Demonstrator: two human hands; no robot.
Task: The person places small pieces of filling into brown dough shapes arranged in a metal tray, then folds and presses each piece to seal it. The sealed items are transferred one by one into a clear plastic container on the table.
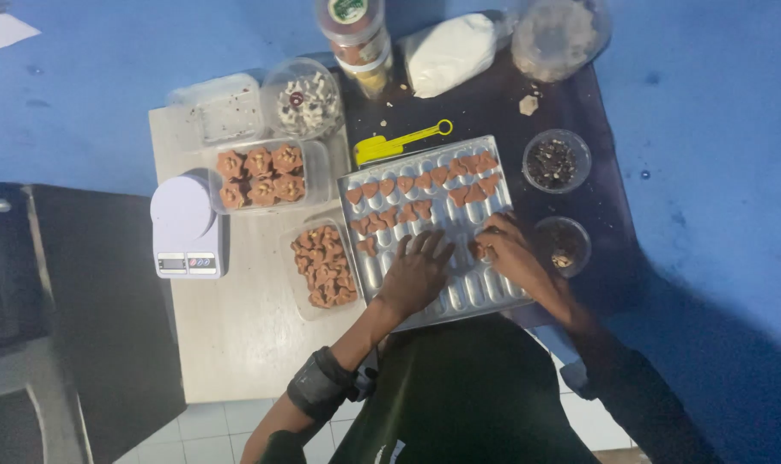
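On the worktop (236,344), straight below the camera, a ridged metal baking tray (459,292) lies slightly tilted, its far half lined with brown heart-shaped cookies (425,185), its near half bare; both hands rest on that near half. Left of the tray sits a shallow clear container of brown cookie pieces (323,266); beyond it a clear tub of round topped cookies (260,176), a white kitchen scale (184,225), an empty-looking lidded box (218,107) and a round tub of mixed toppings (307,101); a yellow spatula (399,143) lies just past the tray's far edge; two small bowls of dark bits (555,161) (562,245) stand to the right, the nearer one just beside the right hand. The left hand (418,271) lies flat, fingers spread and released, palm on the tray; the right hand (506,251) is curled, fingertips pinched on a brown cookie piece (476,249) at the tray's ridges.
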